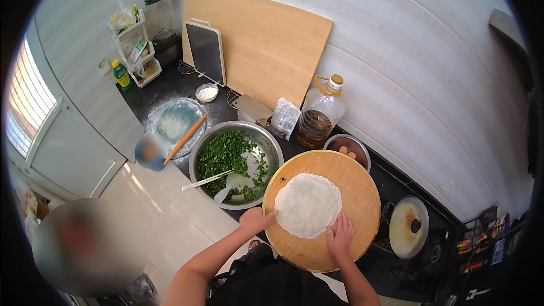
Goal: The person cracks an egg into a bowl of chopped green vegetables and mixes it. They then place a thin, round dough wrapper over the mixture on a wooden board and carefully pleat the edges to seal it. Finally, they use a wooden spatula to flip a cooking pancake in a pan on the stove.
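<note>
A pale, flat round of rolled dough [307, 205] lies on a round wooden board [362, 192] in front of me. At the board's near left rim, my left hand [256, 221] is closed around the edge, its thumb side close to the dough; the undersides of its fingers are hidden. My right hand [341, 238] rests open, fingers stretched out at the dough's lower right edge. Left of the board stands a large steel bowl [276, 146] of chopped green leaves [218, 156]. A white spatula [229, 186] and a pair of chopsticks [207, 181] lean in it.
Beyond the board are a bowl of eggs [347, 152] and a big oil jug [320, 114]. A lidded pan [409, 228] sits to the right. A rolling pin [186, 139] lies by a floury patch [173, 120], near a small flour bowl [207, 92]. Large boards [266, 45] lean on the wall.
</note>
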Demonstrator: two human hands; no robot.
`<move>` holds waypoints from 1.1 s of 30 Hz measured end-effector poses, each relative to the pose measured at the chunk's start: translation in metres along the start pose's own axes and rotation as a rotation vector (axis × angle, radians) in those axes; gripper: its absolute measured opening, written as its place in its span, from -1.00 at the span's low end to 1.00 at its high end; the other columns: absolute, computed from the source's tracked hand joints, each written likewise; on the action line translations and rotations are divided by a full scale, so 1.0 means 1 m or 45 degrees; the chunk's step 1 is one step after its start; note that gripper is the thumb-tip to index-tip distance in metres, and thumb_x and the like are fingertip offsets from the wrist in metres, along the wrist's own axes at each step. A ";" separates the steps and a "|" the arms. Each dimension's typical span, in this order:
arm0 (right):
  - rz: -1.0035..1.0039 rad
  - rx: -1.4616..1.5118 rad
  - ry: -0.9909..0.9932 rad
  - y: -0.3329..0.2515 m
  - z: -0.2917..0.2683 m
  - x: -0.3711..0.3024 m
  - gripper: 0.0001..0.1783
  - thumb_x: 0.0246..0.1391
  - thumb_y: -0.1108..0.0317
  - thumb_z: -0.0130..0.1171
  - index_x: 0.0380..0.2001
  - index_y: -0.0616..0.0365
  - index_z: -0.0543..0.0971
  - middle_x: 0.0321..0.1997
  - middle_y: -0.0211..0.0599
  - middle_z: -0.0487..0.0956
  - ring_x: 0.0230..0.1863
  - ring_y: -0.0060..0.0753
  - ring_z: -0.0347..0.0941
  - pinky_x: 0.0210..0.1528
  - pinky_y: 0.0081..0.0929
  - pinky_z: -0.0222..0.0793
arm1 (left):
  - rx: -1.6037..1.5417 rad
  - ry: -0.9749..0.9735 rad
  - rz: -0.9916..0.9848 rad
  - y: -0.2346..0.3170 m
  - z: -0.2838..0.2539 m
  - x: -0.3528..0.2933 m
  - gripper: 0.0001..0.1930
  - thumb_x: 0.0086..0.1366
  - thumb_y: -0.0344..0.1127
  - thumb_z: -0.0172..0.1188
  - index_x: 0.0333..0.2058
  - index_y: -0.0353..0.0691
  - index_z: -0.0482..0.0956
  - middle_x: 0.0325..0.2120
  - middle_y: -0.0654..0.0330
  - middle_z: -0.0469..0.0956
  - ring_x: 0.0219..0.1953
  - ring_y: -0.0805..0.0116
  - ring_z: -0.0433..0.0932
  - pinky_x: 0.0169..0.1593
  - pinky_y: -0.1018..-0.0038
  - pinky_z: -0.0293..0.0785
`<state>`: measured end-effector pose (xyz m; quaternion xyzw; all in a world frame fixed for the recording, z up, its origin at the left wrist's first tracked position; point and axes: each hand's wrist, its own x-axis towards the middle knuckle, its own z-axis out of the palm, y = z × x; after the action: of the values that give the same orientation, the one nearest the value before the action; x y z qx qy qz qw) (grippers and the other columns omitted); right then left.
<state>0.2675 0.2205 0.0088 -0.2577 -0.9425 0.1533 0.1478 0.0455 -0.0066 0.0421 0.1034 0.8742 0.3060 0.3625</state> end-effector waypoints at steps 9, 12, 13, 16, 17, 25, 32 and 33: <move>0.008 0.023 -0.015 -0.001 -0.003 0.001 -0.32 0.03 0.13 0.11 0.18 0.27 0.27 0.28 -0.05 0.25 0.25 0.11 0.11 0.30 -0.03 -0.10 | -0.168 0.391 0.452 -0.003 0.009 0.066 -0.47 -0.03 -0.24 0.36 -0.08 -0.35 0.47 -0.17 -0.06 0.51 -0.04 -0.04 0.41 0.08 0.22 0.31; 0.014 0.033 -0.018 -0.004 -0.005 0.002 -0.32 0.04 0.11 0.10 0.18 0.27 0.27 0.28 -0.06 0.25 0.25 0.11 0.11 0.30 -0.04 -0.10 | -0.124 0.287 0.401 -0.008 0.012 0.085 -0.40 -0.10 -0.20 0.40 -0.04 -0.29 0.48 -0.16 -0.04 0.52 -0.01 0.00 0.41 0.11 0.22 0.28; 0.018 0.047 -0.017 -0.004 -0.006 0.002 -0.32 0.04 0.11 0.10 0.17 0.27 0.28 0.28 -0.06 0.26 0.25 0.11 0.11 0.30 -0.04 -0.10 | -0.056 0.302 0.416 -0.005 0.010 0.084 -0.38 -0.12 -0.19 0.42 -0.04 -0.27 0.48 -0.17 -0.04 0.53 -0.01 0.03 0.42 0.11 0.23 0.28; 0.022 0.031 -0.019 -0.003 -0.005 0.001 -0.32 0.05 0.10 0.10 0.17 0.27 0.27 0.28 -0.06 0.25 0.25 0.11 0.10 0.30 -0.05 -0.10 | -0.014 0.275 0.395 0.002 0.004 0.076 -0.32 -0.18 -0.12 0.46 -0.02 -0.20 0.49 -0.17 -0.02 0.53 -0.01 0.06 0.42 0.11 0.23 0.27; 0.025 0.035 -0.021 -0.003 -0.005 0.001 -0.32 0.05 0.10 0.09 0.17 0.28 0.27 0.28 -0.06 0.26 0.25 0.10 0.11 0.30 -0.05 -0.10 | -0.020 0.265 0.400 0.002 0.003 0.077 -0.30 -0.20 -0.11 0.47 -0.02 -0.20 0.49 -0.16 -0.02 0.53 -0.01 0.05 0.42 0.11 0.23 0.27; 0.014 0.027 -0.004 -0.006 -0.004 0.003 -0.31 0.01 0.12 0.13 0.15 0.31 0.29 0.26 -0.04 0.26 0.23 0.10 0.13 0.28 -0.03 -0.07 | 0.114 0.376 0.401 0.005 0.006 0.069 -0.23 -0.21 -0.02 0.48 0.00 -0.23 0.45 -0.18 -0.03 0.50 -0.04 -0.01 0.40 0.09 0.23 0.29; 0.014 0.023 -0.037 -0.004 -0.004 0.003 -0.31 0.01 0.14 0.13 0.16 0.29 0.28 0.27 -0.06 0.25 0.24 0.09 0.11 0.30 -0.04 -0.09 | 0.011 0.319 0.363 -0.009 0.014 0.085 -0.27 -0.15 0.01 0.45 -0.02 -0.24 0.45 -0.20 -0.02 0.51 -0.05 -0.01 0.42 0.08 0.21 0.32; 0.021 0.034 -0.043 -0.005 -0.005 0.004 -0.31 0.02 0.14 0.12 0.17 0.29 0.27 0.27 -0.05 0.25 0.25 0.10 0.10 0.30 -0.04 -0.11 | -0.007 0.297 0.371 -0.010 0.013 0.091 -0.28 -0.14 0.01 0.45 -0.02 -0.24 0.45 -0.19 -0.03 0.52 -0.05 -0.01 0.42 0.08 0.20 0.32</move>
<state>0.2637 0.2197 0.0162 -0.2607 -0.9406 0.1715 0.1339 -0.0102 0.0281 -0.0231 0.1917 0.8853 0.3676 0.2107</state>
